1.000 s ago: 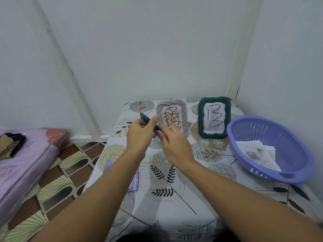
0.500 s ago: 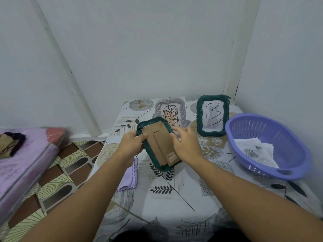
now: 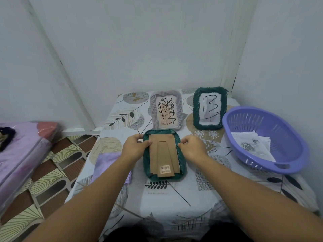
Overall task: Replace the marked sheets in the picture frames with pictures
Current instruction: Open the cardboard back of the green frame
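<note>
A dark green picture frame (image 3: 182,165) lies face down on the table, its brown cardboard back (image 3: 164,154) and folded stand facing up. My left hand (image 3: 135,147) grips the frame's upper left edge, thumb on the cardboard. My right hand (image 3: 192,148) holds the upper right edge with curled fingers. Behind it stand a grey frame (image 3: 166,109) with a scribbled sheet and a second green frame (image 3: 209,108) with a sheet marked 13. A purple basket (image 3: 262,165) on the right holds printed pictures (image 3: 250,145).
A purple cloth (image 3: 106,163) lies on the patterned tablecloth (image 3: 174,198) under my left forearm. White walls close the table in at the back and right. A purple mattress (image 3: 22,154) lies on the tiled floor to the left.
The green frame has been turned over and lowered flat onto the table, cardboard back up. Both hands came down with it and moved to its upper corners.
</note>
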Demonstrator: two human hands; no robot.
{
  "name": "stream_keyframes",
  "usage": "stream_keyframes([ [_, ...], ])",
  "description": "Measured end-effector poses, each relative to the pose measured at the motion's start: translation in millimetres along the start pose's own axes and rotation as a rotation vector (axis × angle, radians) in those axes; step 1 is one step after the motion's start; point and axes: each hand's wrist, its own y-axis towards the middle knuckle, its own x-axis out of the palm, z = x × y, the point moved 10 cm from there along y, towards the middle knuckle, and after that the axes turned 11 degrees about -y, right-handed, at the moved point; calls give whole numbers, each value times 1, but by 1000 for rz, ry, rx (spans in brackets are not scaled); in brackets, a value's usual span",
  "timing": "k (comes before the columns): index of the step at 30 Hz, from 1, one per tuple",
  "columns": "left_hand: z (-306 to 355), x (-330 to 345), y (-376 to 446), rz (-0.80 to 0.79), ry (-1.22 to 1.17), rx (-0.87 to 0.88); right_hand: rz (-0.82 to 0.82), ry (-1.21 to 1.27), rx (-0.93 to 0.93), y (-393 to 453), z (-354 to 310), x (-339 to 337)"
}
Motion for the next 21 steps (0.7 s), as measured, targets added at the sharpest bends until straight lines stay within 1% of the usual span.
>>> stream_keyframes([
  [6,-10,14,4,9,266,67,-5,-125,5,2,11,1],
  [11,-22,22,7,18,406,82,-22,-189,4,1,19,4],
  [16,-21,22,9,47,452,117,-25,-195,11,2,21,6],
  [21,-20,14,14,104,365,126,-5,-187,20,7,19,3],
])
